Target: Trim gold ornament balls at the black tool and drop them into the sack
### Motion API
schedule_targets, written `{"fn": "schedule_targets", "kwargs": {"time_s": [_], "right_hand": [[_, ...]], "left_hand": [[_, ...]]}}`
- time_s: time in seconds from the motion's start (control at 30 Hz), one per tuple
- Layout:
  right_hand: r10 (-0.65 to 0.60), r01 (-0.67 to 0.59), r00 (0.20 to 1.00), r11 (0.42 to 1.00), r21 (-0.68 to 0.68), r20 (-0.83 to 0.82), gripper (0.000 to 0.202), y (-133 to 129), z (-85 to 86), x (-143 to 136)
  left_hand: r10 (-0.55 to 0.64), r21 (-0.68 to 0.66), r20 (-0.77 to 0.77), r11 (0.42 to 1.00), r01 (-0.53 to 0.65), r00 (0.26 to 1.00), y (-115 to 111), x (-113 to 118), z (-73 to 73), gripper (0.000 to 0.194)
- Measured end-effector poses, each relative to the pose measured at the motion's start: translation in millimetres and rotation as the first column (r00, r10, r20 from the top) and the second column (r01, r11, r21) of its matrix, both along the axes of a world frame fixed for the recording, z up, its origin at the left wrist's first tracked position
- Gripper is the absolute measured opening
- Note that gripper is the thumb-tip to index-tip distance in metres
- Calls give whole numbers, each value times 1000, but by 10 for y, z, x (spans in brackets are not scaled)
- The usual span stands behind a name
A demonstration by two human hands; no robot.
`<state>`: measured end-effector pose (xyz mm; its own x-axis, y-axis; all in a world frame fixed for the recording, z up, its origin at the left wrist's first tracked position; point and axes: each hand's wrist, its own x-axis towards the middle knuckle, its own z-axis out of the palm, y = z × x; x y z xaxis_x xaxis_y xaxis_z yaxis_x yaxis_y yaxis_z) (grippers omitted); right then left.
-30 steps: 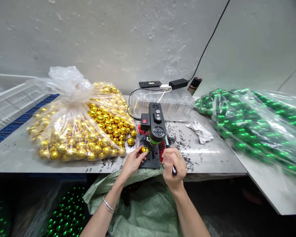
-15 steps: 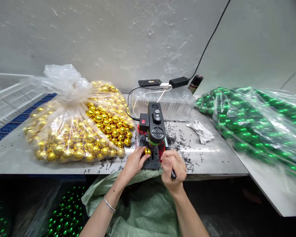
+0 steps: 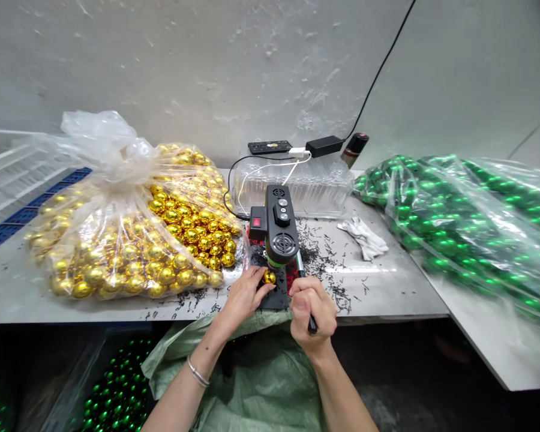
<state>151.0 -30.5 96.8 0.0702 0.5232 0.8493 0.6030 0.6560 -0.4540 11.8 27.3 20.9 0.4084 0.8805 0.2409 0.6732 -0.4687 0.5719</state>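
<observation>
My left hand (image 3: 243,296) has its thumb and fingers round a gold ball (image 3: 269,276) at the base of a small black machine (image 3: 282,225). The ball sits just under the front of the machine's head. My right hand (image 3: 314,312) is wrapped round a lever with a black grip (image 3: 312,324), on the machine's right side. Black shavings (image 3: 315,258) lie scattered round the machine. A large clear bag of gold balls (image 3: 130,258) rests on the table to the left, with some balls showing at its open side.
Behind the machine stands a clear plastic box (image 3: 292,186) with black adapters and cables on top. A white glove (image 3: 363,238) lies to its right. Bags of green balls (image 3: 459,216) fill the right side. A green sack (image 3: 261,378) hangs below the table's front edge.
The view has shifted slightly, so the things on the table appear a little further left. Both hands keep their holds on the ball and the lever.
</observation>
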Motion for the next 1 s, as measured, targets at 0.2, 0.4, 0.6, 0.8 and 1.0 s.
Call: {"fn": "schedule_targets", "kwargs": {"time_s": [0.2, 0.4, 0.6, 0.8, 1.0], "right_hand": [[9, -9, 1000, 1000, 2, 12, 22, -10, -45, 6], [-13, 9, 996, 999, 53, 84, 26, 6, -266, 8], [-56, 51, 998, 987, 150, 29, 32, 79, -526, -18], [-44, 43, 999, 989, 142, 9, 33, 104, -609, -22], [-22, 17, 998, 996, 86, 60, 28, 52, -495, -24]], "left_hand": [[21, 33, 79, 999, -24, 997, -36, 18, -84, 23], [26, 44, 86, 999, -29, 996, -13, 22, -114, 21], [25, 47, 80, 998, -29, 996, -20, 28, -125, 20], [37, 39, 76, 998, -41, 996, -33, 31, -129, 21], [32, 21, 87, 999, -34, 996, 5, 35, -121, 22]]}}
